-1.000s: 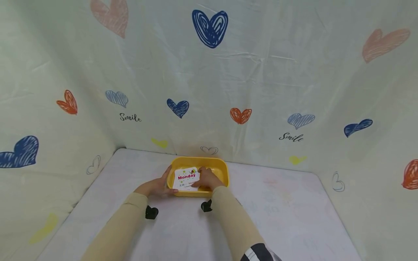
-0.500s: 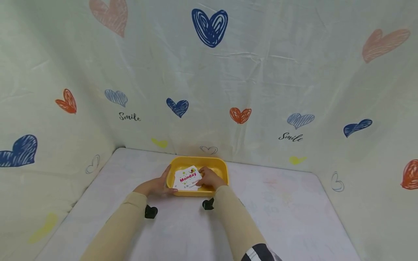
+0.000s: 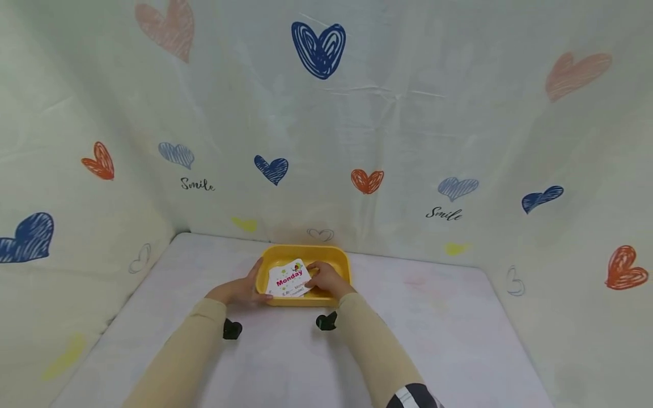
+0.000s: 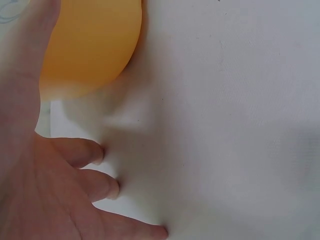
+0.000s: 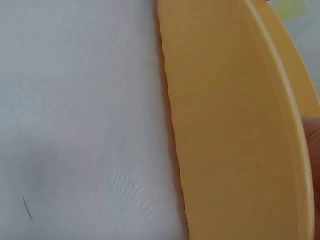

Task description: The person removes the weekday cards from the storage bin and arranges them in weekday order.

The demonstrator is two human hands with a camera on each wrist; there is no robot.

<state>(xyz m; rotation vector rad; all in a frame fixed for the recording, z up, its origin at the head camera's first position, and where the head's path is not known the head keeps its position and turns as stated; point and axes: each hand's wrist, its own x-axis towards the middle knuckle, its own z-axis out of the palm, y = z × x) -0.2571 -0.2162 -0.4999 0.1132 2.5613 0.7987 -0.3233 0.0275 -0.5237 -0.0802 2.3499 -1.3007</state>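
A yellow tray (image 3: 338, 256) stands on the table near its back edge, holding white cards. The top card (image 3: 289, 277) reads "Monday" in pink letters and lies tilted, with white edges of another card showing beneath it. My right hand (image 3: 326, 280) reaches into the tray and pinches the cards at their right side. In the right wrist view the tray wall hides most of this hand. My left hand (image 3: 238, 290) holds the tray's left end, thumb at the front corner. In the left wrist view, several fingertips (image 4: 111, 189) rest on the table beside the tray.
The white table (image 3: 285, 357) reaches back to a pale curtain (image 3: 398, 136) printed with hearts and "Smile". Dark pieces (image 3: 232, 330) show beside both wrists. The tray's front wall (image 5: 230, 125) rises close by the right wrist.
The Monday card has turned from nearly straight to tilted, its right side higher, under my right hand. My left hand stays at the tray's end. The head view has shifted slightly.
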